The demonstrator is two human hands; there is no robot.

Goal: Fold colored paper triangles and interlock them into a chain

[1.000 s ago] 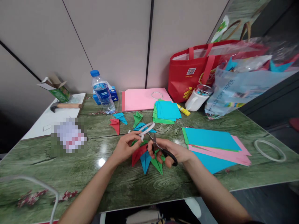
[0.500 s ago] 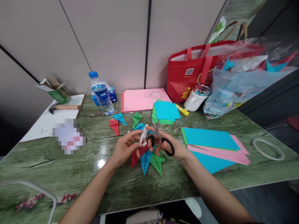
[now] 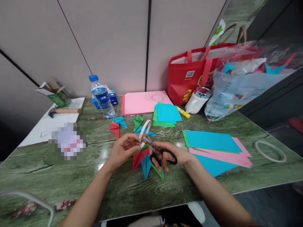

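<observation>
My left hand (image 3: 125,147) pinches a thin roll of white tape (image 3: 147,126), which stands upright between its fingers. My right hand (image 3: 174,154) grips black-handled scissors (image 3: 163,153), thumb and fingers in the loops. The blades point up and left and reach the lower part of the roll; whether they touch it I cannot tell. Under the hands lies a joined fan of folded paper with red (image 3: 139,159), blue (image 3: 146,167) and green points, partly hidden. Loose folded pieces lie beyond: a red one (image 3: 115,129), blue one (image 3: 120,121) and green one (image 3: 137,123).
Blue paper sheets (image 3: 213,142) and a clear ring (image 3: 271,152) lie right. Behind are cut squares (image 3: 167,113), a glue stick (image 3: 184,113), pink paper (image 3: 139,102), a mug (image 3: 196,102), a red bag (image 3: 181,78) and a bottle (image 3: 103,99). A hammer (image 3: 67,110) lies left.
The scissors have swung from pointing upward to pointing left, onto the tape roll. The roll has turned, so its ring shape shows more.
</observation>
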